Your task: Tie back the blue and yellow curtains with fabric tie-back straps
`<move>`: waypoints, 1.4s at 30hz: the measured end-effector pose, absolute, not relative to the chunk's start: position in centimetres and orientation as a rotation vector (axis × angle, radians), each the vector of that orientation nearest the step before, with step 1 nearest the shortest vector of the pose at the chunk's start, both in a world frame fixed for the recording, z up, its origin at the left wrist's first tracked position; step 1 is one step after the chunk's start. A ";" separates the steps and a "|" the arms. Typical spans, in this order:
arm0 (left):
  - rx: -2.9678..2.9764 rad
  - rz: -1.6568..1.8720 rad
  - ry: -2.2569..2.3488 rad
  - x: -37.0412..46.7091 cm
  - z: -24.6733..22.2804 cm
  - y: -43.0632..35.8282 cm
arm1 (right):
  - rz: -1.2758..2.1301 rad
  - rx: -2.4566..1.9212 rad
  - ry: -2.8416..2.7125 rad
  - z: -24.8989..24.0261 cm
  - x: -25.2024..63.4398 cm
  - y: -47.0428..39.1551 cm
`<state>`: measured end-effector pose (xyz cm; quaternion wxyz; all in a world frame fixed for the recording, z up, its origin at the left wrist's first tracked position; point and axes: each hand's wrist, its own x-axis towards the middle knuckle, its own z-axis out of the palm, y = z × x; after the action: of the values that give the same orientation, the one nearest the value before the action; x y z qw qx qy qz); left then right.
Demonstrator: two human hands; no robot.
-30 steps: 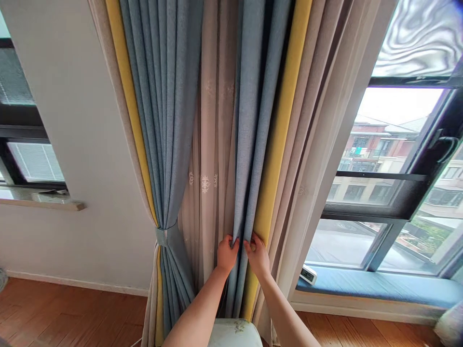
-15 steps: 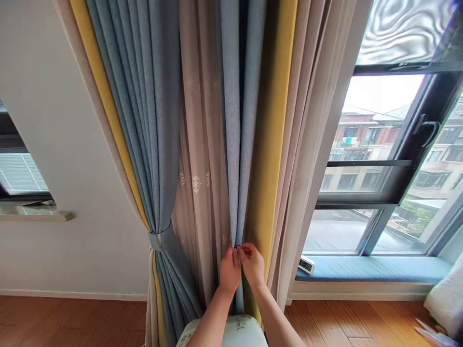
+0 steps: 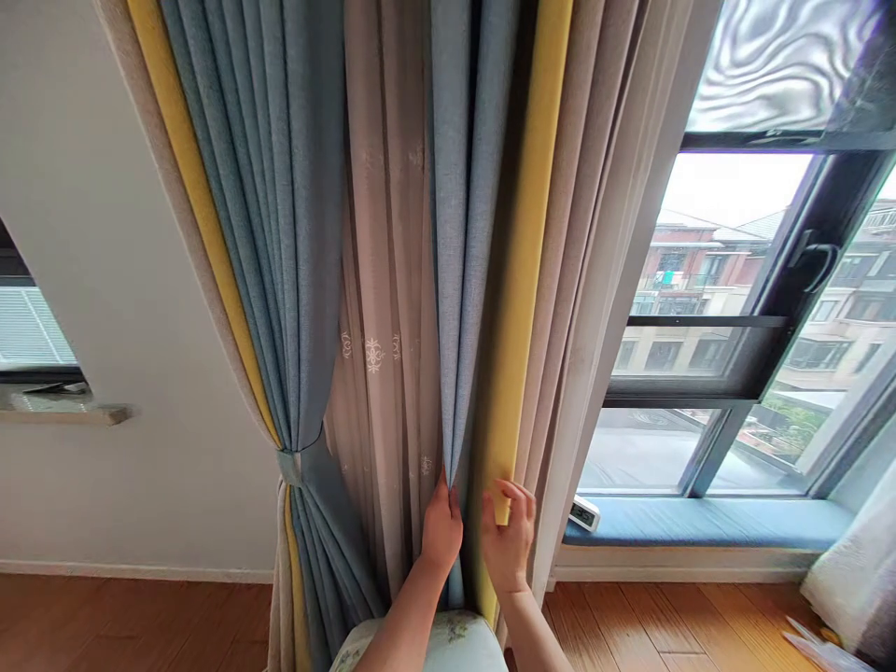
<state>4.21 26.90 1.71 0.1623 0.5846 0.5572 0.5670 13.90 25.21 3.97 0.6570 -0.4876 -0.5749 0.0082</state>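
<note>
My left hand [image 3: 441, 527] is closed on the gathered folds of the blue curtain [image 3: 462, 252], pinching them together low down. To the right, my right hand [image 3: 509, 537] is at the yellow curtain border [image 3: 530, 233], thumb and fingers apart around its lower part. I cannot see it gripping the cloth. Behind the blue folds hangs a pinkish-beige curtain [image 3: 371, 233] with pale embroidered motifs. Left of it, another blue curtain [image 3: 280, 233] is drawn in at the waist by a blue tieback [image 3: 289, 467].
A pale floral padded seat [image 3: 466, 644] is below my forearms. On the right are a dark-framed window [image 3: 700, 390], a blue sill cushion [image 3: 700, 521] and a small white digital device [image 3: 584, 514]. White cloth [image 3: 850, 569] hangs at far right above the wooden floor [image 3: 651, 625].
My right hand has left the blue folds and moved right to the yellow border, its fingers spreading. My left hand stays on the blue folds. The view has shifted slightly.
</note>
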 end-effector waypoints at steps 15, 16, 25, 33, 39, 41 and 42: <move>1.774 1.504 1.473 5.3 2.2 26.3 | 0.101 -1.252 -1.633 0.3 13.2 25.9; 1.787 1.510 1.464 5.4 2.2 26.3 | 0.083 -1.255 -1.650 0.1 13.1 25.9; 1.798 1.362 1.747 5.8 2.3 27.0 | -0.021 -1.173 -1.563 -0.8 15.2 26.5; 1.774 1.404 1.689 6.3 2.1 27.4 | 0.097 -1.421 -1.284 1.0 19.5 29.8; 1.796 1.436 1.630 6.8 2.4 27.6 | 0.160 -1.359 -1.362 -0.5 17.8 28.5; 1.793 1.396 1.653 7.0 2.7 27.5 | 0.188 -1.274 -1.421 -0.7 16.7 27.9; 1.787 1.376 1.656 7.1 2.8 27.4 | 0.207 -1.255 -1.438 -0.7 16.3 27.7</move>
<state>7.13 27.44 2.85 0.1711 0.6292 0.5832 0.4845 16.26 27.73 -0.66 0.5735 -0.5354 -0.6137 0.0885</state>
